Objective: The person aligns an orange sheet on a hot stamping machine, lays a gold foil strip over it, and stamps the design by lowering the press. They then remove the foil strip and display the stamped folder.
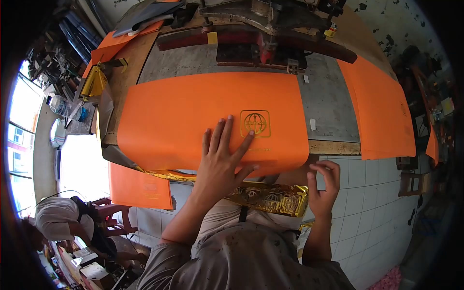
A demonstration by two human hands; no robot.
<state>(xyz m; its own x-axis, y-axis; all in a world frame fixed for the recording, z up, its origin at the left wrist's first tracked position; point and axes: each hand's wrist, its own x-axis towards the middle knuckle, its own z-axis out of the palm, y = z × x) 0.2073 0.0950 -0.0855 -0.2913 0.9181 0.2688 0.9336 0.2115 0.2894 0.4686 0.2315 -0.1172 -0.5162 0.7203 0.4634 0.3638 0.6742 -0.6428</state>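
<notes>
Orange sheet (pixel 179 116): lay on the table (pixel 333 104) ahead of us, long axis left to right.
Left hand (pixel 218 157): nearer; we saw fingers spread upon it.
Right hand (pixel 325 191): just beside its corner, loosely curled, unclosed.

The strongest light comes from the window (pixel 21 135) at the left, where large parts are burnt to white. The room is moderately bright, but the clutter (pixel 435 116) at the far right sinks into dimness. The orange sheet (pixel 179 106) is rather evenly lit, with only soft shadow near the left hand (pixel 220 159). Some glare shines on the gold foil (pixel 285 200). The lens strongly curves the lines of the floor (pixel 357 188), and black corners close the view. The middle looks sharper than the edges.
</notes>
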